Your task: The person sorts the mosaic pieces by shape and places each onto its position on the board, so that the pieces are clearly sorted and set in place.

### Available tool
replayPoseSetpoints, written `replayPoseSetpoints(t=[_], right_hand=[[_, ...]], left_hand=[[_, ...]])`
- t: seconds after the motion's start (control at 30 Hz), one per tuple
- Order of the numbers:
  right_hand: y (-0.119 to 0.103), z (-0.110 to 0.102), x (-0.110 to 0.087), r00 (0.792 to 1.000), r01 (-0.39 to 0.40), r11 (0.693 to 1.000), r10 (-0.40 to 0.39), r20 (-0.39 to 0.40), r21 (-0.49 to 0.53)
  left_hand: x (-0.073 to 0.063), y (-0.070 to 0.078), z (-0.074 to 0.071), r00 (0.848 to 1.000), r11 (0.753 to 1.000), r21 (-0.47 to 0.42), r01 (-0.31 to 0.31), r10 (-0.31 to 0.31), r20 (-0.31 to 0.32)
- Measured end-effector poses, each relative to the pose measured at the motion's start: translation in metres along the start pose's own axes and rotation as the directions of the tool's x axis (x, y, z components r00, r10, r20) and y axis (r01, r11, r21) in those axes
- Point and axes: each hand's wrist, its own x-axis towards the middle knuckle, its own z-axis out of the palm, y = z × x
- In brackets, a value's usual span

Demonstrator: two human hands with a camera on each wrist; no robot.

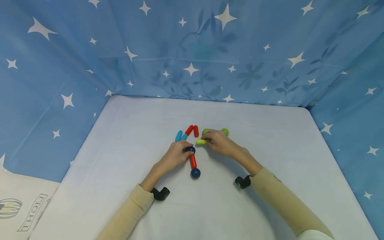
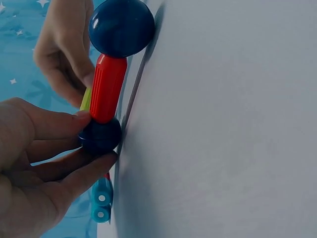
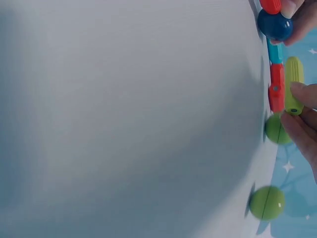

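Observation:
My left hand [image 1: 177, 154] grips a dark blue ball [image 2: 101, 136] between thumb and fingers. A red rod [image 2: 108, 88] joins that ball to a second dark blue ball [image 1: 195, 173] nearer to me. In my right hand [image 1: 221, 142] a yellow-green rod [image 3: 294, 85] is pinched between thumb and fingers, its free end pointing at the held ball, a small gap apart in the head view. A dark dot shows on the rod's near end in the right wrist view.
Beyond the hands lie two light blue rods [image 1: 178, 135] and two red rods [image 1: 196, 131]. Two green balls [image 1: 225, 131] sit by the right hand, one partly behind it. Everything rests on a white table [image 1: 270, 140] backed by a blue star-patterned curtain [image 1: 192, 43].

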Motion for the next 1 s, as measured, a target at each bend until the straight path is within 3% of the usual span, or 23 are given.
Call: replayPoseSetpoints(t=[0.27, 0.5, 0.73, 1.0], right_hand=[[0.001, -0.001, -0.021, 1.0, 0.023, 1.0, -0.023, 0.009, 0.016], [-0.005, -0.001, -0.028, 0.997, 0.058, 0.998, -0.059, 0.043, 0.025], [-0.012, 0.006, -0.036, 0.983, 0.116, 0.991, -0.124, 0.135, 0.064], [-0.015, 0.008, -0.045, 0.98, 0.106, 0.991, -0.118, 0.162, 0.081]], left_hand=[[0.007, -0.007, -0.005, 0.999, 0.998, -0.019, 0.052, -0.052, 0.006], [0.015, -0.008, -0.011, 0.998, 0.998, -0.009, 0.059, -0.059, -0.003], [0.013, -0.009, -0.008, 0.996, 0.995, -0.03, 0.094, -0.094, 0.012], [0.015, -0.008, -0.004, 0.995, 0.994, -0.054, 0.095, -0.095, 0.008]])
